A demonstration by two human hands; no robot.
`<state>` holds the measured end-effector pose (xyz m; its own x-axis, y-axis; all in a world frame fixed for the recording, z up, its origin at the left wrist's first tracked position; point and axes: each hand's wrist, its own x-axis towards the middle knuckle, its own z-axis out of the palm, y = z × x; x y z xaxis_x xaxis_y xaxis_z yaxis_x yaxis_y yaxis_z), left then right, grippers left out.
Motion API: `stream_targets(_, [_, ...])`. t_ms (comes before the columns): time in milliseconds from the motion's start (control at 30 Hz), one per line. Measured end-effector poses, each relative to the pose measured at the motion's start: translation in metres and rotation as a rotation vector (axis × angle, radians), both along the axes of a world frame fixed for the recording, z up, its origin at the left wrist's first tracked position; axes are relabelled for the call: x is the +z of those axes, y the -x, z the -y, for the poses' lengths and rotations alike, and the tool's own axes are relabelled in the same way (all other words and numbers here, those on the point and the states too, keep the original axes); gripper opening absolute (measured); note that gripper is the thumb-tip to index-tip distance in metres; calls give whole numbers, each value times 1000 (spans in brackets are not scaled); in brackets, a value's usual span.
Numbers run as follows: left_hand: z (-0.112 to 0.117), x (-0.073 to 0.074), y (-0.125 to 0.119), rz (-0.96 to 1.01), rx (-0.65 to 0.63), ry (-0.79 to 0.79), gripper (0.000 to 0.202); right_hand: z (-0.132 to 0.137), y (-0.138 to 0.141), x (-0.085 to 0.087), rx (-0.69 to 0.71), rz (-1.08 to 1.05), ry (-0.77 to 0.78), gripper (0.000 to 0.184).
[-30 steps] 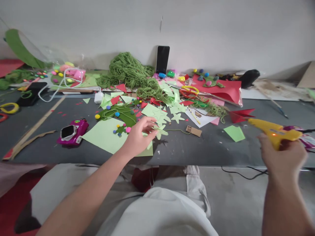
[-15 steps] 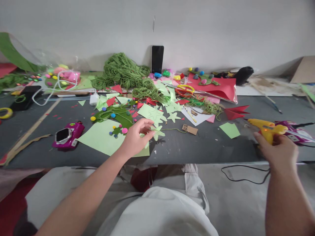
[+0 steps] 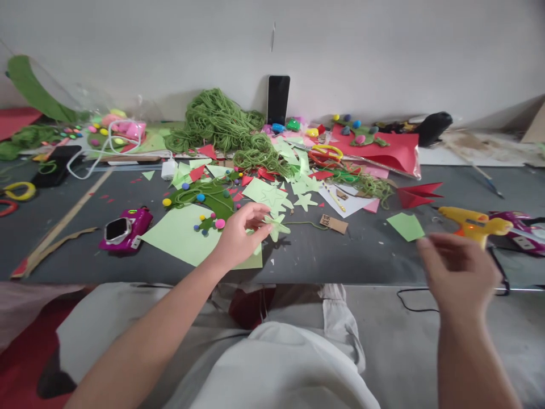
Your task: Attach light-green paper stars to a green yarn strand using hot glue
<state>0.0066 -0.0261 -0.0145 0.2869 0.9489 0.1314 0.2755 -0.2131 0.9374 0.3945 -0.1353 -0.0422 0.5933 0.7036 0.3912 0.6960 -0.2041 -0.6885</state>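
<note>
My left hand [image 3: 242,236] pinches a light green paper star [image 3: 276,227] between thumb and fingers, just above the table. A thin green yarn runs from beside the star to a small brown cardboard tag [image 3: 334,223]. My right hand [image 3: 462,272], slightly blurred, is in the air near the table's front edge with loosely curled fingers and nothing seen in it. Just beyond it a yellow glue gun [image 3: 472,221] rests on the table, apart from the hand. Beneath my left hand lies a light green paper sheet [image 3: 176,236]; small pompoms [image 3: 219,224] lie by it.
A green yarn heap [image 3: 217,116], paper scraps, and yellow-handled scissors [image 3: 326,152] fill the back. An upright phone [image 3: 278,99] leans on the wall. A purple device [image 3: 128,230] sits left; a green paper piece [image 3: 405,226] and folded red paper [image 3: 419,195] lie right.
My right hand has let go of the glue gun and moved left and toward me. My left hand still pinches the star. The view has shifted slightly.
</note>
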Motion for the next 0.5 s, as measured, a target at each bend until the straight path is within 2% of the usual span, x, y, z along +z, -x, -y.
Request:
stream_targets(33, [0, 1, 0, 4, 6, 5, 29, -7, 20, 9, 172, -45, 34, 34])
stream_targets(133, [0, 5, 1, 22, 31, 20, 29, -37, 76, 33, 724, -112, 130, 46])
stream_targets(167, [-1, 6, 1, 33, 41, 26, 29, -49, 93, 40, 848, -103, 170, 50])
stream_targets(300, [-5, 6, 3, 97, 97, 43, 29, -101, 150, 50, 1076, -74, 285, 61])
stream_targets(433, [-9, 3, 5, 117, 132, 62, 30, -137, 185, 42, 1186, -192, 325, 35])
stream_targets(500, [-10, 2, 7, 117, 138, 76, 28, -145, 189, 38, 1201, -264, 341, 33])
